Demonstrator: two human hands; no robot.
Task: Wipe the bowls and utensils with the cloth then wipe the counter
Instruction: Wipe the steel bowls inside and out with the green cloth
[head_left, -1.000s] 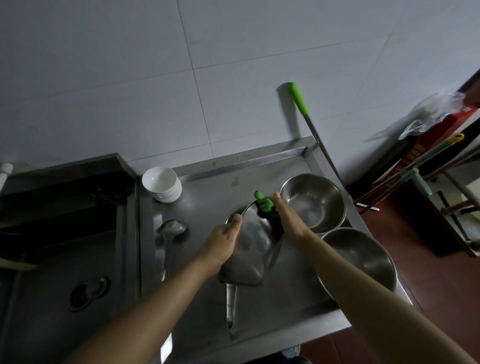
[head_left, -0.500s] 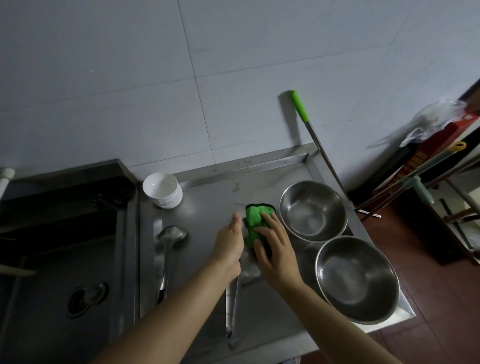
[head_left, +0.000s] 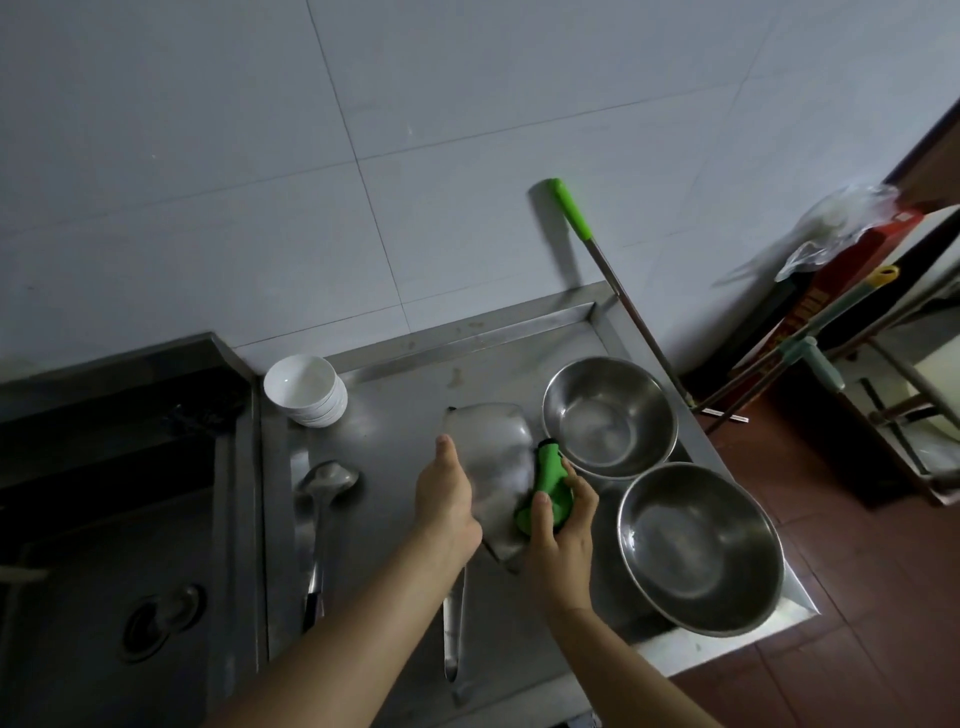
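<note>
Your left hand (head_left: 448, 499) grips the left edge of a wide, flat steel spatula blade (head_left: 491, 452) lifted over the steel tabletop (head_left: 395, 415), while your right hand (head_left: 560, 525) clutches the bunched green cloth (head_left: 548, 480) against the blade's right side. Your hands hide where blade meets long steel handle (head_left: 453, 629). Two round steel bowls (head_left: 610, 415) sit right; a steel ladle (head_left: 322, 499) and stacked white bowls (head_left: 306, 389) sit left.
</note>
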